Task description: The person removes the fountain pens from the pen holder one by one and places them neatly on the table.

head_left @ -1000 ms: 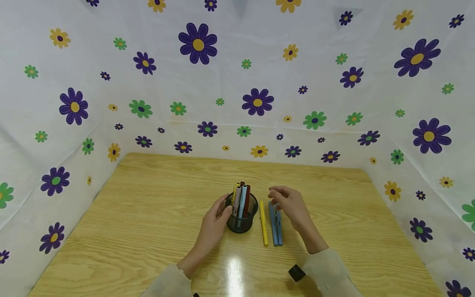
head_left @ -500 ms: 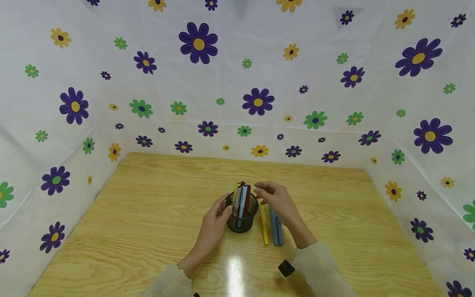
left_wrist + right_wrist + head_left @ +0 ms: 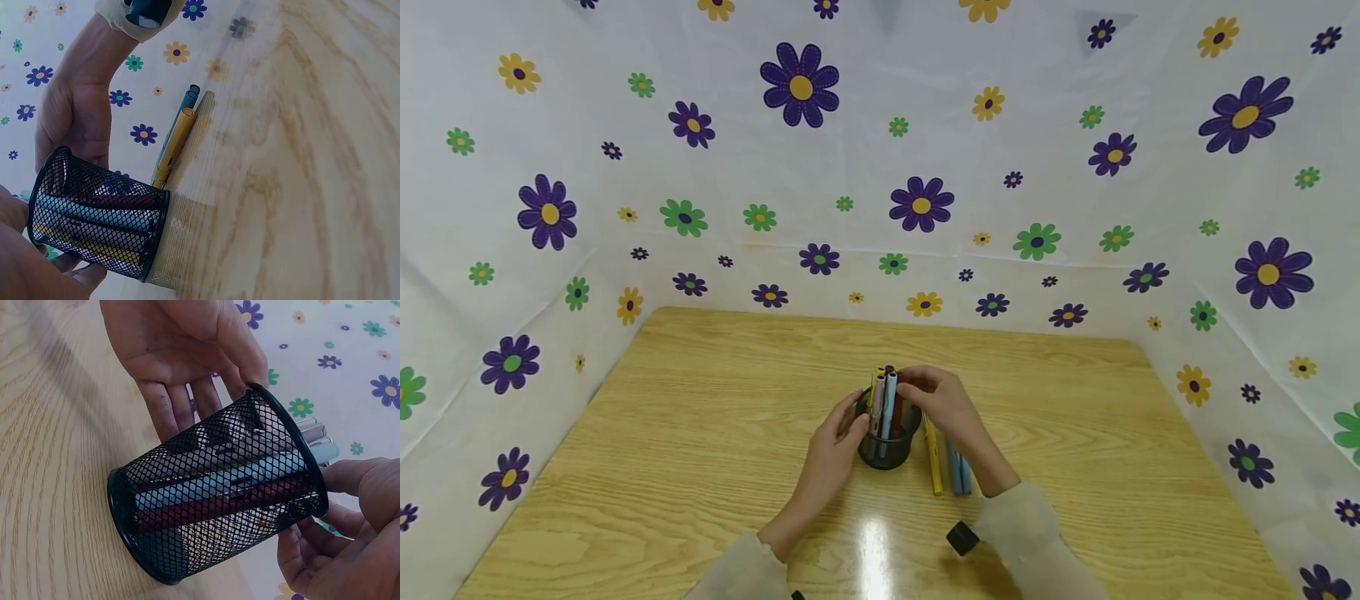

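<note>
A black mesh pen holder point(image 3: 883, 454) stands upright on the table with several pens in it. My left hand point(image 3: 833, 442) holds it from the left, thumb near the rim and fingers round the far side. My right hand point(image 3: 946, 406) reaches over the right rim and pinches the top of a dark red pen point(image 3: 231, 505), whose end the fingers hide. A light blue pen point(image 3: 890, 400), a greyish-pink pen point(image 3: 877, 408) and a yellow pen lean beside it in the holder. Right of the holder lie another yellow pen point(image 3: 934, 462) and blue pens point(image 3: 959, 473), partly under my right wrist.
The wood-grain table point(image 3: 700, 400) meets a white cloth backdrop point(image 3: 865, 167) with printed flowers at the back and both sides. A black device point(image 3: 962, 538) sits at my right cuff.
My right hand has moved left from above the blue pens to the holder, and its fingers have met the dark red pen. The left hand and holder have stayed put.
</note>
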Demonstrator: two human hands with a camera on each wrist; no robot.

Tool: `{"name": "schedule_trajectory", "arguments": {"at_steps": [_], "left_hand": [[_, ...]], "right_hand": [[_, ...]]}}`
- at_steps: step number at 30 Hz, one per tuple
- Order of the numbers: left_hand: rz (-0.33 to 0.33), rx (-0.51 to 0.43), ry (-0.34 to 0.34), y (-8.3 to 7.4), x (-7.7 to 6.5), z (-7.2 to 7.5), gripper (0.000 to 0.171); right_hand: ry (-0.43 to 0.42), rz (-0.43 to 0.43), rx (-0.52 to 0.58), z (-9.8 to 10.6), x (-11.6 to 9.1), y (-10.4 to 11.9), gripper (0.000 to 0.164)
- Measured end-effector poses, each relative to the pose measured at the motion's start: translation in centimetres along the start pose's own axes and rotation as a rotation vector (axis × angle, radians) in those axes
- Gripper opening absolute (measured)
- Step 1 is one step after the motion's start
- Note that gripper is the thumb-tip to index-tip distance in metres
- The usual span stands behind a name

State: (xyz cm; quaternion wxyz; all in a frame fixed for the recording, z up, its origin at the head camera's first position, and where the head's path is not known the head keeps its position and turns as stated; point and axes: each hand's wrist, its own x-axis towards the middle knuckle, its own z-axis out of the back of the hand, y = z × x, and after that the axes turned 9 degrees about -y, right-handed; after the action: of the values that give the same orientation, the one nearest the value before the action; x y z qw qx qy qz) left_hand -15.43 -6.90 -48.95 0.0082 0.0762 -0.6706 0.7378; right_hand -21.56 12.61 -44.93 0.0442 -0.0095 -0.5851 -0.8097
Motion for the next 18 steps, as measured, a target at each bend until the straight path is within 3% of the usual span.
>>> {"name": "schedule_trajectory", "arguments": {"at_steps": [11, 18], "left_hand": [[0.0, -0.011, -0.003, 0.05, -0.02, 0.15, 0.053], [-0.005, -0.017, 0.001, 0.11, 0.05, 0.07, 0.053]], "right_hand": [[0.053, 0.004, 0.042, -0.4, -0.02, -0.22, 0.033], [-0.049, -0.009, 0.017, -0.41, -0.28, -0.31, 0.032]]}}
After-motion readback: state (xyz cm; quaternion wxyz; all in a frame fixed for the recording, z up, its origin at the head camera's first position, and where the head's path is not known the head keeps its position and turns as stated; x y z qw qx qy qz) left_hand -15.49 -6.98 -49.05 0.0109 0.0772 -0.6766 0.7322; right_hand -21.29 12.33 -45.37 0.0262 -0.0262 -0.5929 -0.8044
